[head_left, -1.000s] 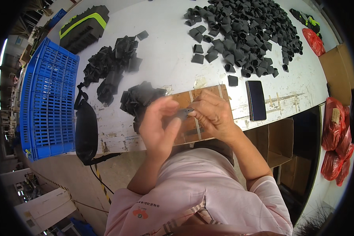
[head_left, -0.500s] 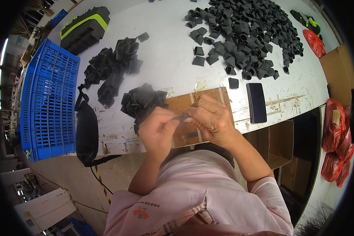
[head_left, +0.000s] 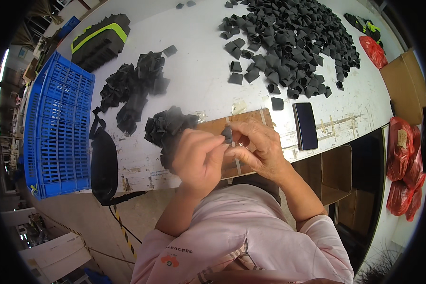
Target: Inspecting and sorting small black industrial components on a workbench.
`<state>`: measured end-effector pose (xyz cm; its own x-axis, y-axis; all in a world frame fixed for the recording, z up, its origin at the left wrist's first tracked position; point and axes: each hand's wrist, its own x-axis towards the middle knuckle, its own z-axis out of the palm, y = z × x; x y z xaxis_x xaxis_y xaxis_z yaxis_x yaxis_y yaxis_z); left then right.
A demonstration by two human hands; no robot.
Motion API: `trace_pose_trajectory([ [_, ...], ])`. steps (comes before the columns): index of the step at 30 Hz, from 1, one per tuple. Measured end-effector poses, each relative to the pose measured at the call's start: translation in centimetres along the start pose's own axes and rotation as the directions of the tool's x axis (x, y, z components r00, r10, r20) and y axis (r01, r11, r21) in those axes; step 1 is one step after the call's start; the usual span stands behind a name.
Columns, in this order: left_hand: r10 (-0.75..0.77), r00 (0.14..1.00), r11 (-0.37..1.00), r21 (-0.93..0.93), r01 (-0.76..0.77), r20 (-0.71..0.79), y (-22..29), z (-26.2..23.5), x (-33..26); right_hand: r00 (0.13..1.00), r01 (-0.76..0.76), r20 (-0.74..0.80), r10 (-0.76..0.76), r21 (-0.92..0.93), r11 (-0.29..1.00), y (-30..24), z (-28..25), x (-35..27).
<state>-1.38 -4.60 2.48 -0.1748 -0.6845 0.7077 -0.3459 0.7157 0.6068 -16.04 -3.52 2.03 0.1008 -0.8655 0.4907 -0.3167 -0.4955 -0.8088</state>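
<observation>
A small black piece of cloth (head_left: 227,135) is between my two hands, above a brown board (head_left: 255,118) at the table's near edge. My left hand (head_left: 198,158) is closed and pinches it from the left with thumb and forefinger. From the other side my right hand (head_left: 262,146) grips it with curled fingers, its thumb just below. Part of the piece is hidden by the fingertips. Beside my left hand lies a heap of flat black pieces (head_left: 168,125). A large pile of folded, tube-like black pieces (head_left: 288,52) spreads over the far right.
At the left stand a blue plastic crate (head_left: 59,128) and a black pouch (head_left: 104,165). More flat black pieces (head_left: 128,90) lie beyond, near a black stack with a yellow-green band (head_left: 102,40). A phone (head_left: 305,126) lies right of the board; red bags (head_left: 402,151) hang at far right.
Both hands have turned, and the black piece now stands more upright between them. My right thumb and forefinger have spread somewhat. The view has shifted slightly.
</observation>
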Motion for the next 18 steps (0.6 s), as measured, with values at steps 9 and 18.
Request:
trace_pose_trajectory([
  [9,-0.173,0.985,0.966,-0.199,0.168,-0.01,-1.6,-0.2,-1.5,0.983,0.183,0.065,-0.174,-0.179,0.967,0.5,0.4,0.6],
  [18,-0.219,0.965,0.934,-0.255,0.25,0.144,-1.0,-0.1,-1.1,0.979,0.204,0.005,-0.205,-0.138,0.969,1.9,0.9,-0.4],
])
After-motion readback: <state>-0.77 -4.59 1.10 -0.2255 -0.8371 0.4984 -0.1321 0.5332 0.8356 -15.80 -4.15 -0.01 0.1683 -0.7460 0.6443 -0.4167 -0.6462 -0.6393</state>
